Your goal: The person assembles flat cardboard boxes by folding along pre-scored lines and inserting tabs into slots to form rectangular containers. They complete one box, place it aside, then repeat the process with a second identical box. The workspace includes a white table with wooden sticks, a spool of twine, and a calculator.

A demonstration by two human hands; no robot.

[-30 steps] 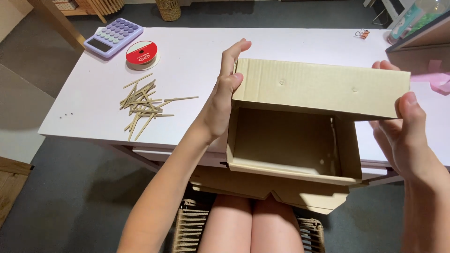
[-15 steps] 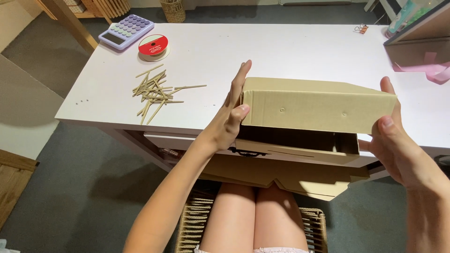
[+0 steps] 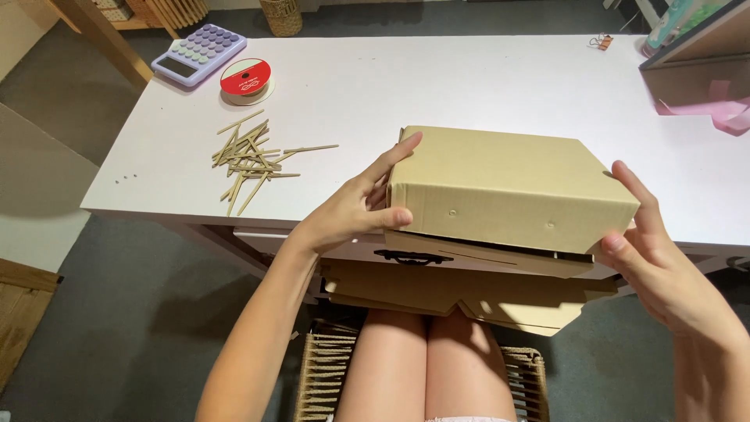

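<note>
Since half a second ago the cardboard box (image 3: pixel 512 187) has tipped further over, so its plain closed side now faces up and the opening is out of sight. It's held over the near edge of the white table (image 3: pixel 437 86). Left hand (image 3: pixel 355 211) presses its left end, fingers spread, thumb on the front face. Right hand (image 3: pixel 652 262) cups the right end, fingers fairly close together I think. Back left: a lilac calculator (image 3: pixel 199 53), a round red-labelled tape roll (image 3: pixel 245 80), scattered wooden sticks (image 3: pixel 250 156).

Box (image 3: pixel 508 187) over table (image 3: pixel 469 86) front edge, sticks (image 3: pixel 250 156) left, calculator (image 3: pixel 199 53) and ribbon spool (image 3: pixel 245 80) behind (far corner)
</note>
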